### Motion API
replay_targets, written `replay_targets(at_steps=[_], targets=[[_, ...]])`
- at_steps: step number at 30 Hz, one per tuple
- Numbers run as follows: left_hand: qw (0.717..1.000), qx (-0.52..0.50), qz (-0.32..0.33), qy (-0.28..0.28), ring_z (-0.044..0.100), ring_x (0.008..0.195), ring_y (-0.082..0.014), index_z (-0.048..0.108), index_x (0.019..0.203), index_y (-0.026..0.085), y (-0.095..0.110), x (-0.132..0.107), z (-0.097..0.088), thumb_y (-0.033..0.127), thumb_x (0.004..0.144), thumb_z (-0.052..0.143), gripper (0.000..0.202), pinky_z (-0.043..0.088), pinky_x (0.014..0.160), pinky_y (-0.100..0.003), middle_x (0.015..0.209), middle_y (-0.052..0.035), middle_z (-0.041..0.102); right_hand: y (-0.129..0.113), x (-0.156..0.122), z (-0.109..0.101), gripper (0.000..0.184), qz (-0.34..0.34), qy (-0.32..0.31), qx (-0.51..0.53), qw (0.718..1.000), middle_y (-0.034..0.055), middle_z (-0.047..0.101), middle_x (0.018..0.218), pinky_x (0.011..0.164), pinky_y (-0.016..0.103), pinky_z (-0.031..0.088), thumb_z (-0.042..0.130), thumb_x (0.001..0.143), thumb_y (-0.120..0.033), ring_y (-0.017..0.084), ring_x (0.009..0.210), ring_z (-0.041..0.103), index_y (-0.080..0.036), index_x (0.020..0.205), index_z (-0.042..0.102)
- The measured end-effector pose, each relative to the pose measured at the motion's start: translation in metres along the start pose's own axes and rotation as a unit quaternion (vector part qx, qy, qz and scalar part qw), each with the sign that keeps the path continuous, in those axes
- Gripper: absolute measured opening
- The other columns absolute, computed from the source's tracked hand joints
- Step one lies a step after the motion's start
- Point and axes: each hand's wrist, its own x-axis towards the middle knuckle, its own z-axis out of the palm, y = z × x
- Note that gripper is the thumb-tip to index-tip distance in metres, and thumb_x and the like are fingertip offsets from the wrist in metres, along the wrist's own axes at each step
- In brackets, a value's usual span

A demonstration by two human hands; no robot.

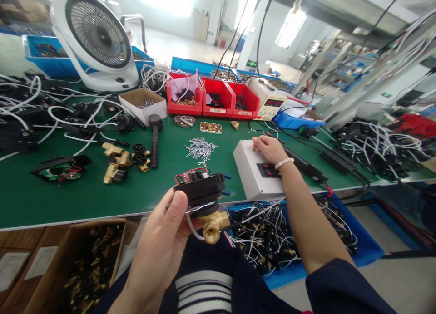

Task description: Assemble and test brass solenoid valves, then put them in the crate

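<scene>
My left hand (166, 228) is wrapped round a motorized valve above the table's front edge. The valve has a black actuator housing (200, 190) with red and black wires on top. Its brass body (211, 228) hangs below, with a white cable beside it. My right hand (269, 149) is on top of a light grey switch box (247, 169). Its fingers are curled and pinched at the box's far left part; what is between them, if anything, is hidden. Red and black terminals (267, 170) show on the box near the wrist.
Metal clips (200, 149) lie in a pile on the green table (170, 187). Brass fittings (116, 164) and a black-handled hammer (155, 141) are at left. Red bins (185, 107) and a power supply (270, 98) stand behind. A blue crate (368, 255) of cabled parts sits below.
</scene>
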Motion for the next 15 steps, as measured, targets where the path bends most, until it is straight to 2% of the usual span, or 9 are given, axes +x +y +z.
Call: replay_targets(at_steps=[7, 11, 13, 15], targets=[[1.000, 0.000, -0.002, 0.002, 0.072, 0.095, -0.0219, 0.067, 0.116, 0.015, -0.0001, 0.0003, -0.0015, 0.051, 0.083, 0.072, 0.049, 0.060, 0.081, -0.026, 0.108, -0.0110, 0.074, 0.0003, 0.0002, 0.0000, 0.047, 0.003, 0.002, -0.007, 1.000, 0.0022, 0.061, 0.060, 0.063, 0.029, 0.041, 0.055, 0.089, -0.059, 0.016, 0.058, 0.054, -0.020, 0.063, 0.060], [1.000, -0.023, 0.004, 0.011, 0.072, 0.097, -0.0236, 0.064, 0.123, 0.019, 0.0019, 0.0007, 0.0001, 0.042, 0.084, 0.075, 0.047, 0.061, 0.085, -0.032, 0.117, -0.0106, 0.072, 0.0012, 0.0012, 0.0009, 0.048, 0.001, 0.003, -0.009, 1.000, 0.0025, 0.062, 0.060, 0.063, 0.029, 0.041, 0.054, 0.089, -0.060, 0.017, 0.058, 0.054, -0.020, 0.063, 0.060], [0.999, -0.038, -0.011, 0.006, 0.072, 0.095, -0.0228, 0.063, 0.127, 0.019, 0.0036, 0.0008, 0.0020, 0.038, 0.087, 0.071, 0.045, 0.061, 0.085, -0.031, 0.115, -0.0108, 0.072, 0.0016, 0.0013, 0.0012, 0.049, -0.001, 0.003, -0.008, 1.000, 0.0028, 0.062, 0.060, 0.063, 0.029, 0.042, 0.054, 0.089, -0.062, 0.017, 0.059, 0.055, -0.020, 0.063, 0.060], [0.997, -0.057, -0.047, 0.002, 0.073, 0.091, -0.0216, 0.066, 0.123, 0.017, 0.0051, 0.0008, 0.0037, 0.038, 0.092, 0.064, 0.037, 0.061, 0.083, -0.031, 0.107, -0.0110, 0.074, 0.0019, 0.0012, 0.0014, 0.051, -0.002, 0.003, -0.007, 1.000, 0.0031, 0.063, 0.061, 0.064, 0.029, 0.042, 0.054, 0.088, -0.064, 0.017, 0.059, 0.055, -0.020, 0.064, 0.060]])
